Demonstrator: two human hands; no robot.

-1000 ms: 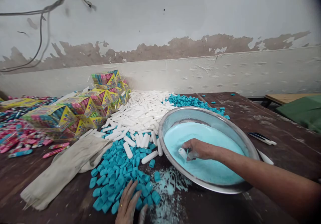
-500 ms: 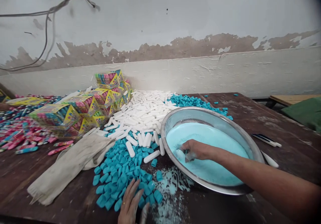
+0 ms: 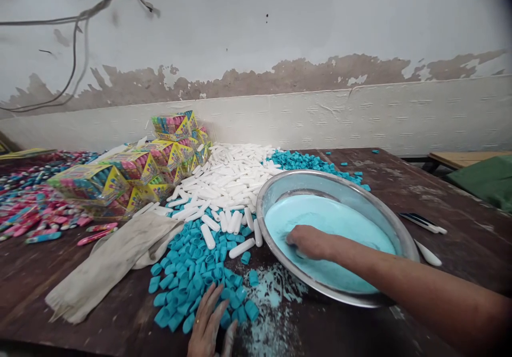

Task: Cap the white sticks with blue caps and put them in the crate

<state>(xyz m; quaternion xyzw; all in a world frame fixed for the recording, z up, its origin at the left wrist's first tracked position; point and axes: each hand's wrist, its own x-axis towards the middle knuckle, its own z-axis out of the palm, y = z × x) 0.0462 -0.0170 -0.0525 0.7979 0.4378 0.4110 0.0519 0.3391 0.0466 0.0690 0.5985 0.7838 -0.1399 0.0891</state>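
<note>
My right hand point(image 3: 310, 241) reaches into a wide metal bowl point(image 3: 408, 234) of pale blue powder point(image 3: 320, 210). Its fingers are curled down into the powder, so their tips and anything in them are hidden. At the bottom edge, my left hand point(image 3: 208, 322) has its fingers stretched and apart, resting at the near side of a heap of teal caps point(image 3: 192, 274). Pale blue powder point(image 3: 276, 287) is spilled on the dark table between the hand and the bowl. White plastic tubes point(image 3: 240, 176) lie piled behind the caps.
Clear packs of colourful pens point(image 3: 96, 184) are stacked at left, beside loose pink and blue pens point(image 3: 36, 208). A cloth point(image 3: 108, 272) lies left of the caps. More caps point(image 3: 312, 162) sit behind the bowl. A dark-and-white flat tool point(image 3: 424, 222) and a white piece point(image 3: 428, 253) lie at right.
My right hand has turned over and pushed lower into the powder, so its fingertips no longer show. My left hand has stayed almost in place by the caps.
</note>
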